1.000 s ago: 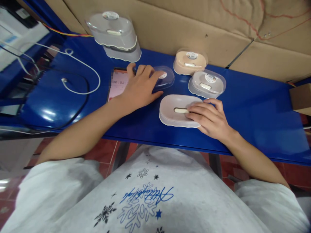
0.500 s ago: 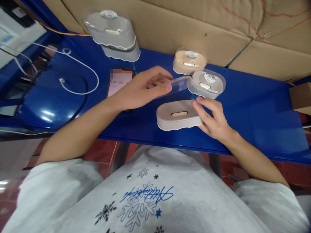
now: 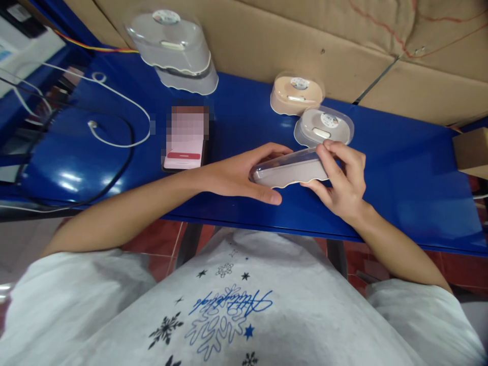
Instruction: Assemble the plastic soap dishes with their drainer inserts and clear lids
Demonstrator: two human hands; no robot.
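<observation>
Raised and tilted above the blue table, a pale grey oval case (image 3: pixel 293 174) with a wavy lower edge wears a clear plastic cover (image 3: pixel 282 158). My left hand (image 3: pixel 247 173) cups the left end of the case, fingers behind it and thumb stretched along its front. At the right end, my right hand (image 3: pixel 341 178) grips the case, with fingertips on the cover and thumb beneath. Just behind stands a grey covered case (image 3: pixel 322 127) with a round label, and a beige covered case (image 3: pixel 297 95) touches or nearly touches it.
Larger grey covered cases (image 3: pixel 183 56) are stacked at the back left. A phone (image 3: pixel 185 140) lies on the blue table (image 3: pixel 412 183) by my left forearm. White cable (image 3: pixel 125 96) loops on the left. Cardboard (image 3: pixel 259 35) lines the back, and a small carton (image 3: pixel 473 152) sits far right.
The clear cover, held apart in my left hand before, now sits over the grey case. The case has risen and tilted between both hands, and my left hand has moved right and down.
</observation>
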